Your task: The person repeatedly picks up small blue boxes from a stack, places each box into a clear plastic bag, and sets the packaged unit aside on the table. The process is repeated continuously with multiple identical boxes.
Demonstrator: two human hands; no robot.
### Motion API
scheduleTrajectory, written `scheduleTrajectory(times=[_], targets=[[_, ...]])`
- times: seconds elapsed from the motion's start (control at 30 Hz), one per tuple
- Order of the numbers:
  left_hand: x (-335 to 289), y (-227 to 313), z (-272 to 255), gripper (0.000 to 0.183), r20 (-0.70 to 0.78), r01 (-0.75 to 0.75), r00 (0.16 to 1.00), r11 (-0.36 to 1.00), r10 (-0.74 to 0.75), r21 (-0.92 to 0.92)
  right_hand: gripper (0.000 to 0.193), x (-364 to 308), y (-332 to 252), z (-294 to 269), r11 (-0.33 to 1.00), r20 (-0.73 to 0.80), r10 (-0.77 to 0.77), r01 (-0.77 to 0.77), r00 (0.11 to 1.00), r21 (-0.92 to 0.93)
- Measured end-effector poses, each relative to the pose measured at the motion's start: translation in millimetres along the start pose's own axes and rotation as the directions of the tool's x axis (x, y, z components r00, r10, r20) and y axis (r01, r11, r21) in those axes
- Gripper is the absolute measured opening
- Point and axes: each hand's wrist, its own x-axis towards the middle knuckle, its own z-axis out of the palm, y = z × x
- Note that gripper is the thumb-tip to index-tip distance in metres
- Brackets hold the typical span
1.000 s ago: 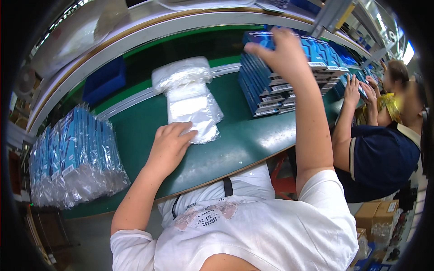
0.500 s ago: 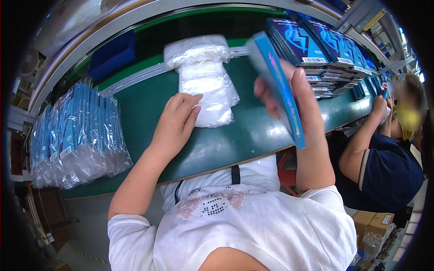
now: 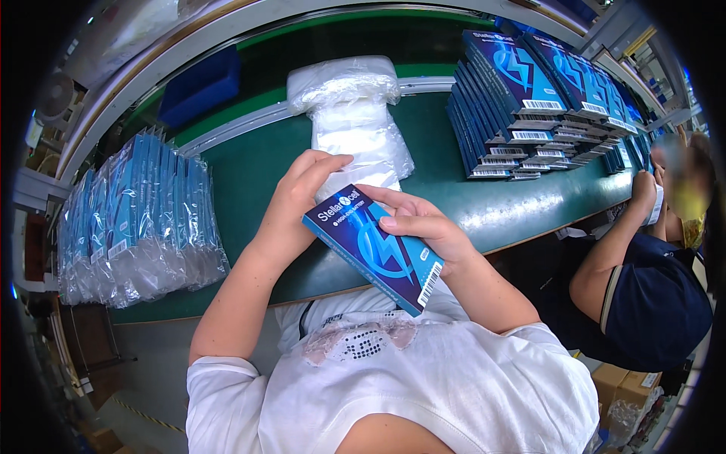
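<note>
My right hand (image 3: 423, 227) grips a flat blue and purple box (image 3: 374, 246) with a lightning-bolt print. It is tilted in front of my chest, with the fingers behind it and the thumb on its face. My left hand (image 3: 299, 189) rests at the left edge of a pile of clear plastic bags (image 3: 359, 136), its index finger stretched across them. The box's upper end covers the lower part of the bags and lies close to my left hand, whose thumb is mostly hidden.
On the left of the green table (image 3: 249, 178) stands a row of bagged boxes (image 3: 140, 216). Tall stacks of matching boxes (image 3: 514, 98) rise at the right. Behind lies a blue bin (image 3: 200, 87). A co-worker in a dark shirt (image 3: 650, 295) sits at the right.
My right hand has brought the box from near the stacks down and left to my chest, turning its printed face up. My left hand stays by the bags, its index finger reaching slightly farther right.
</note>
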Motion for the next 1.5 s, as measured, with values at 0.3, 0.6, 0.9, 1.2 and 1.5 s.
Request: scheduleTrajectory(times=[0.3,0.6,0.9,1.2,1.5], targets=[[-12.2,-18.6,2.6,0.026,0.115,0.062,0.992,0.994,-0.051,-0.093,0.068,-7.3,3.4,0.4,0.999,0.003,-0.031,0.031,1.0,-0.016],[-14.1,-7.7,-0.1,0.014,0.279,0.625,0.78,0.675,-0.56,-0.392,0.056,-16.2,-3.1,-3.1,0.983,-0.119,-0.063,0.041,0.991,-0.181],[-18.4,-4.9,-9.8,0.021,0.136,0.333,0.94,0.929,-0.313,-0.164,0.051,-14.3,9.2,-8.6,0.889,-0.215,-0.327,0.222,0.92,-0.401],[-22.6,26.2,5.1,0.053,0.058,0.437,0.874,0.731,-0.482,-0.523,0.009,-18.9,19.0,14.7,0.73,-0.353,-0.632,0.377,0.69,-0.57],[-12.6,31.1,11.8,0.029,0.213,0.228,0.844,-0.03,-0.492,-0.973,0.061,-21.4,6.5,35.6,0.61,-0.081,-0.568,0.353,0.819,-0.71]])
